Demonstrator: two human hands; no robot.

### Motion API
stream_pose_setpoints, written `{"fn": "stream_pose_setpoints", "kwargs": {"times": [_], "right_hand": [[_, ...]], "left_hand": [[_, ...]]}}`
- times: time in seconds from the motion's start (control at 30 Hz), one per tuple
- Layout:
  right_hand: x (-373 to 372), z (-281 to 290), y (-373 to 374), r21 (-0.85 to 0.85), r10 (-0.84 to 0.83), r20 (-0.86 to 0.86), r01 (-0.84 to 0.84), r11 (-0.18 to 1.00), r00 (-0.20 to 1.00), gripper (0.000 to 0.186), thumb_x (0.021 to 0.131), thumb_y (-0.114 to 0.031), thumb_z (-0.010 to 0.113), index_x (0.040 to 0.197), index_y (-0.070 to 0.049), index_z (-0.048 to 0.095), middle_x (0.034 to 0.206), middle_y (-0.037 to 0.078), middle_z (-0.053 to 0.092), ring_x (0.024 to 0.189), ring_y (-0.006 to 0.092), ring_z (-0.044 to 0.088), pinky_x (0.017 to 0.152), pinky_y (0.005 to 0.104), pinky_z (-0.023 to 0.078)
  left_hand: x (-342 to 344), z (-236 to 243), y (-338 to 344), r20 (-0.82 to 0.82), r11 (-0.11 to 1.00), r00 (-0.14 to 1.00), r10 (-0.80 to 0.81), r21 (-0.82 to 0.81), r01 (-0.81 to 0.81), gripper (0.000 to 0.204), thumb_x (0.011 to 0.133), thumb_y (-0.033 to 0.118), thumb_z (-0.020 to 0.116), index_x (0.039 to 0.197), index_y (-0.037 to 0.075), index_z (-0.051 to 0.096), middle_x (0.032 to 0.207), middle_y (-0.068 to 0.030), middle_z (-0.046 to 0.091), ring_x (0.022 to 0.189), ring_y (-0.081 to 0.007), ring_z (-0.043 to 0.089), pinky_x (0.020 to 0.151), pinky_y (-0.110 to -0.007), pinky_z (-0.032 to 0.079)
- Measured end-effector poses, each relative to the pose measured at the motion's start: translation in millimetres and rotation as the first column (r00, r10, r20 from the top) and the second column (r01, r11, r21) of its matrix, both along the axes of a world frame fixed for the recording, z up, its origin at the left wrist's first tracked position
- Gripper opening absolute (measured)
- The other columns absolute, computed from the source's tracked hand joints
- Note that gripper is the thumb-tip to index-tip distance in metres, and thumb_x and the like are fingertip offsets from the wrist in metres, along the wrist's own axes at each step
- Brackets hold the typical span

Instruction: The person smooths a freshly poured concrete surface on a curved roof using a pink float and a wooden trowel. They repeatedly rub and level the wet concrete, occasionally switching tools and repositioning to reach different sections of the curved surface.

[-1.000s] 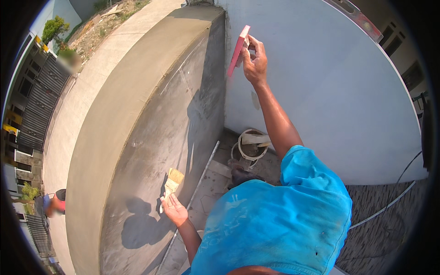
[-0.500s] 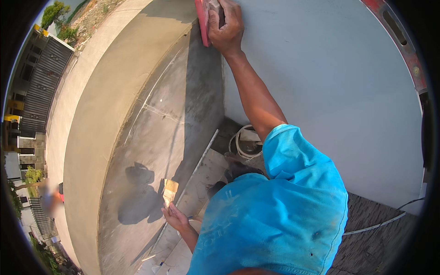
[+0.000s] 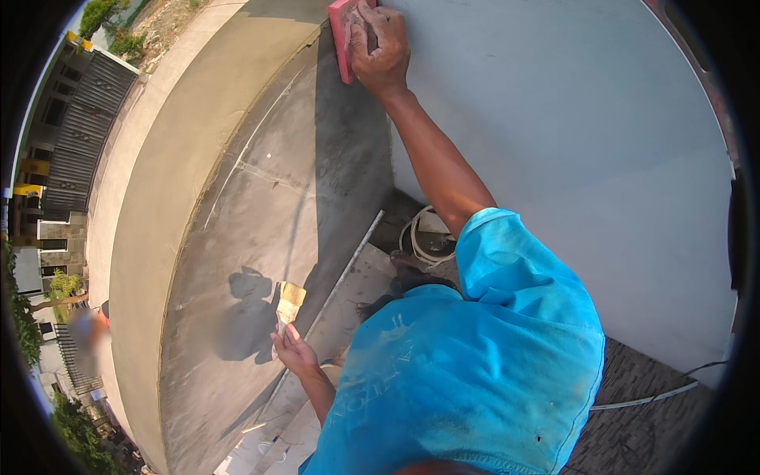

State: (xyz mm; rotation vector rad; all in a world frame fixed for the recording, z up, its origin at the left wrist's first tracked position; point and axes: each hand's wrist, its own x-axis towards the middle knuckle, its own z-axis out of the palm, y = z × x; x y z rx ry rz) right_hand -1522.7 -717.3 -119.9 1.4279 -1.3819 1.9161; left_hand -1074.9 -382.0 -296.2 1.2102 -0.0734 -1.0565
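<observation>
My right hand, with the arm stretched far forward, grips a pink-red float. The float lies against the grey plastered wall, close to the corner with the pale blue-grey wall. Lower and to the left, my left hand holds a flat paintbrush by its handle. Its pale, wide bristles point up and away, in front of the plastered wall and apart from the float. The fingers of the right hand partly cover the back of the float.
A round bucket stands low in the corner. Beside it a long pale strip runs along the wall's foot. A tan, fresh-looking band tops the plastered wall. A cable lies at the right; a blurred person is outside.
The float and my right hand have shifted slightly left and down in the picture. My left hand has moved a little up and left, with the brush now tilted differently.
</observation>
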Motion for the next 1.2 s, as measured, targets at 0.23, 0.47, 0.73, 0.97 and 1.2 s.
{"fn": "stream_pose_setpoints", "kwargs": {"times": [0.23,0.47,0.73,0.97,1.2], "right_hand": [[25.7,1.0,32.7,-0.082,0.164,-0.01,-0.164,0.983,0.986,0.025,0.091,-0.009,0.068,0.116,-0.004,0.067,0.112,0.014,0.061,0.099,0.0243,0.062,0.078,0.0334,0.053],[56.8,-34.7,30.6,-0.062,0.141,-0.037,-0.143,0.988,0.989,0.026,0.089,-0.007,0.071,0.115,-0.006,0.067,0.108,0.012,0.062,0.094,0.0243,0.063,0.078,0.0345,0.053],[43.9,21.4,24.8,-0.164,0.239,0.202,-0.207,0.964,0.95,0.03,0.085,-0.006,0.072,0.115,-0.005,0.065,0.105,0.01,0.062,0.089,0.021,0.062,0.072,0.033,0.052],[67.0,-74.1,58.3,0.107,0.213,-0.091,-0.203,0.973,0.973,0.028,0.084,-0.01,0.074,0.111,-0.01,0.068,0.107,0.007,0.062,0.087,0.0213,0.065,0.068,0.0334,0.053],[31.3,4.4,-6.5,-0.066,0.345,0.322,-0.342,0.937,0.882,0.025,0.085,-0.006,0.07,0.109,-0.003,0.065,0.1,0.012,0.065,0.086,0.0271,0.064,0.072,0.0366,0.052]], "left_hand": [[15.8,-19.5,25.3,0.002,0.997,0.997,-0.075,-0.007,0.075,0.05,0.103,0.026,0.055,0.134,-0.01,0.043,0.135,-0.0176,0.052,0.127,-0.0253,0.051,0.11,-0.034,0.045],[18.3,-11.9,19.2,-0.091,0.999,0.996,-0.011,-0.033,0.008,0.049,0.101,0.025,0.059,0.132,-0.01,0.044,0.133,-0.0184,0.053,0.125,-0.0252,0.053,0.11,-0.034,0.046],[9.2,0.5,2.3,-0.045,0.999,0.999,0.029,0.025,-0.028,0.041,0.1,0.024,0.06,0.124,-0.007,0.048,0.132,-0.0171,0.055,0.123,-0.0236,0.054,0.109,-0.034,0.047],[13.3,-18.4,-2.6,-0.066,0.999,0.997,-0.035,-0.034,0.032,0.039,0.1,0.024,0.062,0.123,-0.004,0.05,0.128,-0.0156,0.058,0.121,-0.0216,0.057,0.108,-0.033,0.047],[-5.6,0.0,-15.8,-0.071,0.995,0.995,-0.07,-0.075,0.065,0.031,0.1,0.022,0.062,0.118,-0.001,0.054,0.123,-0.0138,0.062,0.118,-0.0207,0.059,0.105,-0.033,0.048]]}}
